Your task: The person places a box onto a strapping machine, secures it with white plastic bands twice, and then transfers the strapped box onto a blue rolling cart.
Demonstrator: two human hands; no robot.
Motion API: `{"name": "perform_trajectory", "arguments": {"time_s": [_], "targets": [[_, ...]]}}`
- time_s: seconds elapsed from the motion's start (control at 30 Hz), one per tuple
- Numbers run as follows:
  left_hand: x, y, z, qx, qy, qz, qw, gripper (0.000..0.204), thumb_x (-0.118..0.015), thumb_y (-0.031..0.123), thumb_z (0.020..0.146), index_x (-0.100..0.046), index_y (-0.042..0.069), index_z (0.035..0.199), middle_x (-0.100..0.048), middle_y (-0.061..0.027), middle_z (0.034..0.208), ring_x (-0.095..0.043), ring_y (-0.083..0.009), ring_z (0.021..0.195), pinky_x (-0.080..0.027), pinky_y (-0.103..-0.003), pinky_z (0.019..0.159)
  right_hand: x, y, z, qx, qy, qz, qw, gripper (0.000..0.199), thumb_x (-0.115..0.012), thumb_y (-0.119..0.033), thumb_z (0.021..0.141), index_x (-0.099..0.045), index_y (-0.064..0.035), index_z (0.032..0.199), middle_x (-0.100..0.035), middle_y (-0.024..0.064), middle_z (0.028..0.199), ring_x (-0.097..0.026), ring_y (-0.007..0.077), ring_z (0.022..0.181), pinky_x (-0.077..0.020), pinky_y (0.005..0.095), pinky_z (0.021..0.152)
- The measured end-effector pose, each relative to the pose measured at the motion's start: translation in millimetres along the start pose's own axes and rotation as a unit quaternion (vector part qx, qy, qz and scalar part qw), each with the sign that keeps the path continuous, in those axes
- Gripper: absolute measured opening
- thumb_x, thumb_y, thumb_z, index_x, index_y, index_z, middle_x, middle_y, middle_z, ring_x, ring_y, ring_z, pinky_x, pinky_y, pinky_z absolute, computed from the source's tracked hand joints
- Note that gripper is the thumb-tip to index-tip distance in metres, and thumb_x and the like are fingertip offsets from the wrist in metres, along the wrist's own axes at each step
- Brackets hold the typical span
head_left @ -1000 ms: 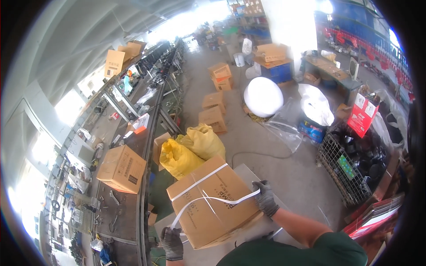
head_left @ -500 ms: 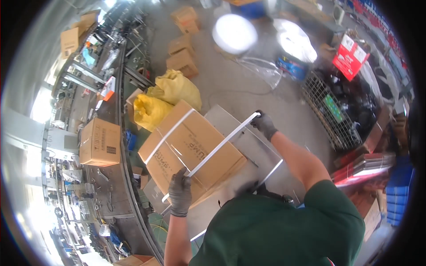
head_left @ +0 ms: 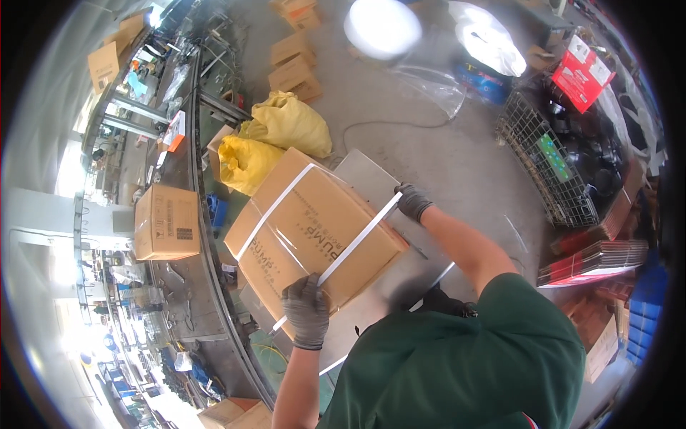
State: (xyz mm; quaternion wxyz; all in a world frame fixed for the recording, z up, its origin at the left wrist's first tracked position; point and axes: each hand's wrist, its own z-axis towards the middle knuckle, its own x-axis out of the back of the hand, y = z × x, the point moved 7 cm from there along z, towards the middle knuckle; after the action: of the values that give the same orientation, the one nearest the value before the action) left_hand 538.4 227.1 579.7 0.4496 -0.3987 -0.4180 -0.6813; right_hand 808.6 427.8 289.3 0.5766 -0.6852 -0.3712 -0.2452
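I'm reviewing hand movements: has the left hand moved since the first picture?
Yes. Judged against the strapped cardboard box, the left hand has moved rightward, from outside the box's left edge to overlapping its near edge.

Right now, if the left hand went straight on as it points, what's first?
Likely the cardboard box: its top lies straight ahead of the left hand, which grips the white strap. Clearance is hard to judge.

Gloved left hand point(head_left: 307, 312) and right hand point(head_left: 413, 203) on white strap point(head_left: 361, 239) across brown carton point(head_left: 304, 223).
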Motion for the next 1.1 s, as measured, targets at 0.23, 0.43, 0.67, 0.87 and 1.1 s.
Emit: {"name": "perform_trajectory", "arguments": {"time_s": [0.23,0.43,0.67,0.87,1.1], "targets": [[2.7,2.3,5.9,-0.025,0.026,-0.022,0.999,0.026,-0.059,0.009,0.085,-0.067,0.004,0.109,-0.062,-0.0137,0.100,-0.056,-0.0336,0.092,-0.045,-0.045,0.084,19.2,-31.9,9.8,0.071,-0.043,-0.170,0.982,0.018,-0.063,-0.014,0.078,-0.071,-0.0103,0.094,-0.070,0.0128,0.102,-0.069,0.0313,0.088,-0.0556,0.0408,0.076],[5.3,-0.4,10.1,-0.007,0.002,-0.033,0.999,0.025,-0.060,0.011,0.083,-0.069,0.007,0.106,-0.062,-0.0133,0.097,-0.055,-0.0333,0.091,-0.044,-0.046,0.085,-54.1,-20.7,13.4,0.226,0.055,0.054,0.971,0.014,-0.058,-0.016,0.081,-0.068,-0.0080,0.077,-0.068,0.0182,0.080,-0.066,0.0354,0.077,-0.0516,0.0443,0.070],[2.5,-3.4,9.1,-0.002,-0.018,-0.053,0.998,0.028,-0.062,0.012,0.080,-0.070,0.007,0.107,-0.064,-0.0121,0.097,-0.058,-0.0342,0.092,-0.046,-0.047,0.085,-64.8,-1.5,22.6,0.235,-0.026,-0.048,0.971,0.012,-0.064,-0.017,0.078,-0.071,-0.0096,0.082,-0.070,0.0153,0.081,-0.068,0.0335,0.078,-0.0526,0.0425,0.072],[6.7,-7.2,6.0,0.000,0.006,-0.056,0.998,0.026,-0.062,0.008,0.078,-0.070,0.005,0.102,-0.066,-0.0138,0.094,-0.060,-0.0349,0.090,-0.047,-0.047,0.084,-74.4,-24.2,8.5,0.108,-0.208,0.018,0.972,0.031,-0.067,-0.020,0.082,-0.071,-0.0073,0.109,-0.073,0.0148,0.095,-0.071,0.0251,0.087,-0.0543,0.0381,0.078],[7.2,-4.3,7.7,-0.003,0.005,-0.054,0.999,0.026,-0.063,0.012,0.078,-0.069,0.008,0.103,-0.064,-0.0113,0.102,-0.060,-0.0339,0.094,-0.047,-0.047,0.084,-50.2,5.7,-16.8,-0.070,-0.316,0.255,0.911,0.034,-0.063,-0.014,0.089,-0.064,-0.0023,0.120,-0.071,0.0130,0.096,-0.070,0.0213,0.089,-0.0566,0.0338,0.079]]}}
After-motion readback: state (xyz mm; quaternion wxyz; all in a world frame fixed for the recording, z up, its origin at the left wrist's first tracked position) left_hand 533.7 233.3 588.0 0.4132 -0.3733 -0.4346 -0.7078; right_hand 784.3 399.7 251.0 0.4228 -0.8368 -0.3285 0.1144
